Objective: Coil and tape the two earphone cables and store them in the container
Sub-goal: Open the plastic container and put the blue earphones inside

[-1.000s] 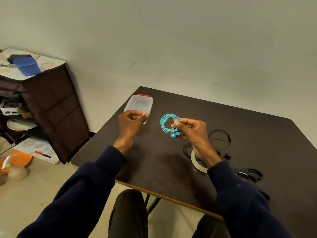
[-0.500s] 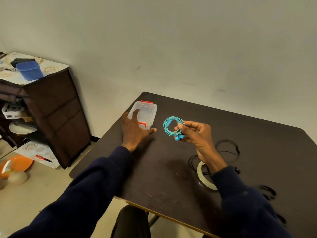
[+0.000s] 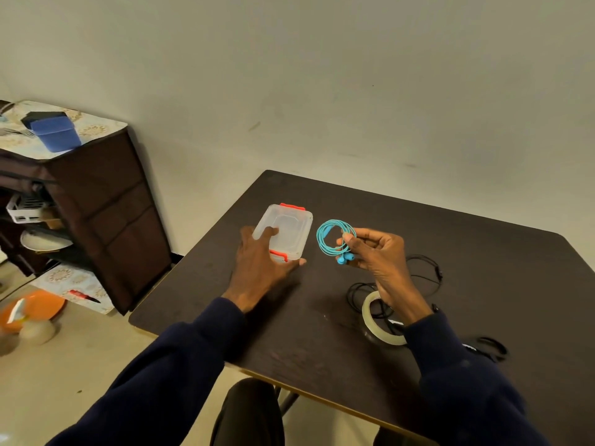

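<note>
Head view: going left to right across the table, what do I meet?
On the table: clear container → teal earphone coil → right hand pinching it. Omitted because they overlap these: left hand, tape roll, black cable.

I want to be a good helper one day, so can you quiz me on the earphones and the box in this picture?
1. True or false: the left hand touches the box.
2. Fill in: the loose earphones by the tape roll are coloured ___.
3. Where are the coiled blue earphones? A in the box, B under the tape roll, C in the right hand.

Key: 1 true; 2 black; 3 C.
</note>
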Demonstrator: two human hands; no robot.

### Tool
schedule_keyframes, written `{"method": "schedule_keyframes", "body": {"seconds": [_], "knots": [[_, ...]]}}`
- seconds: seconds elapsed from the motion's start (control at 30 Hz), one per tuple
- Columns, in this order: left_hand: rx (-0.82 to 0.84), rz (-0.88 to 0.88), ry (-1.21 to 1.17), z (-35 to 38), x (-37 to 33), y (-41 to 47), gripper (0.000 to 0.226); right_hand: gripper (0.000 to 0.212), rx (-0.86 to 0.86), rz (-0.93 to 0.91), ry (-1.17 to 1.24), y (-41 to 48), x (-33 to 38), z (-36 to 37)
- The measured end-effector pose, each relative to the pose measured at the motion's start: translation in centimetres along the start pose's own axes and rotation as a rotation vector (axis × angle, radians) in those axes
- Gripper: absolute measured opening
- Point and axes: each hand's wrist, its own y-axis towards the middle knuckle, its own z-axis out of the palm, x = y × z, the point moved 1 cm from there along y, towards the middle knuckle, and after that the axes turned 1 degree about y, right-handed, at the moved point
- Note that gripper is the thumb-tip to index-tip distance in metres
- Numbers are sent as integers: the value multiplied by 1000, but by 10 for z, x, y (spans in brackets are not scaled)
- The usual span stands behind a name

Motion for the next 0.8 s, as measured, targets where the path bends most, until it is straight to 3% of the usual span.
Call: {"method": "schedule_keyframes", "body": {"seconds": [0.43,0.5,0.63,0.8], "knots": [[86,202,-57,-13,13,-77,89,28,8,-16,-2,-36,6,-10],[119,189,-84,-15,14,-82,97,28,12,-12,-4,-39,8,-7],[194,161,-130,-20,12,-85,75,32,17,-5,-13,-44,11,2],[356,86,-172,-29,4,-80,71,30,17,-5,-12,-47,14,6]]}}
